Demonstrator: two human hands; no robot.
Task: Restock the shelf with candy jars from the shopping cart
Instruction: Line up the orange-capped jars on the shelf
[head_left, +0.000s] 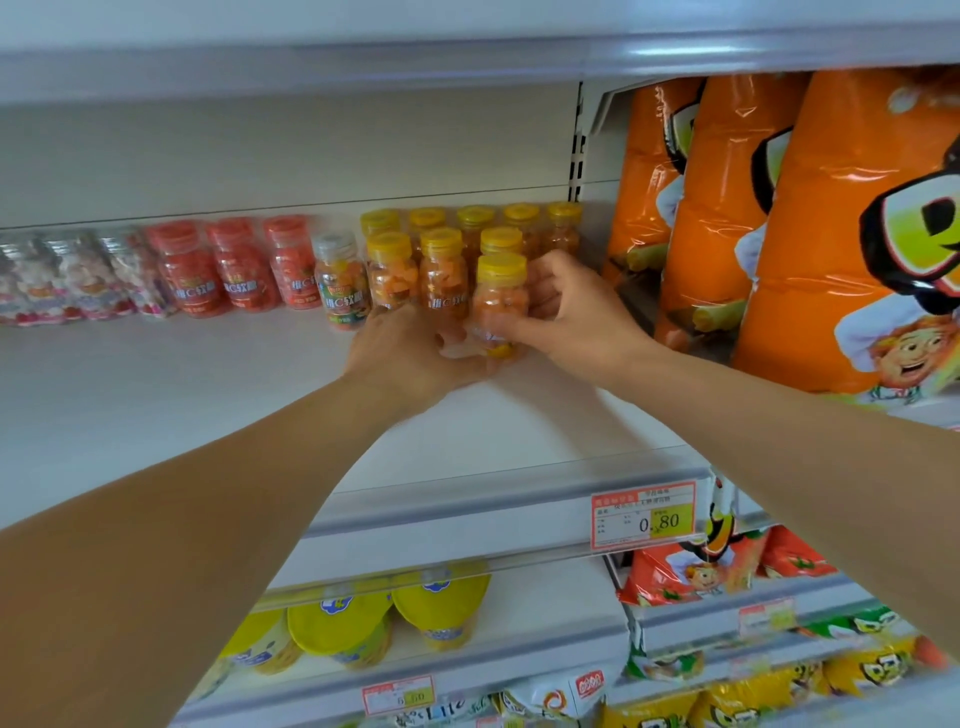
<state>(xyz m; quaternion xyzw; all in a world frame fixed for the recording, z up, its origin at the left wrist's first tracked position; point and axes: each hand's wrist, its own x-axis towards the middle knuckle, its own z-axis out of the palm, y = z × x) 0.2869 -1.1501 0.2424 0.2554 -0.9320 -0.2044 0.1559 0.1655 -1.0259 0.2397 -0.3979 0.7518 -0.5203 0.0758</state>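
Forearms stretch over the shelf (208, 395) edge, past its price tag (643, 515). Left hand (410, 358) curls its fingers at the foot of a yellow-lidded candy jar (501, 296); blur hides whether they grip. Right hand (566, 317) wraps its fingers round the jar's side, holding it upright just before the yellow-lidded rows (441, 260). Red-lidded jars (234, 270) stand further left.

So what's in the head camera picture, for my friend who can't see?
A right hand grips a yellow-lidded jar over a white shelf, the left hand at its base. More yellow jars stand behind, red jars to the left, orange bags to the right.
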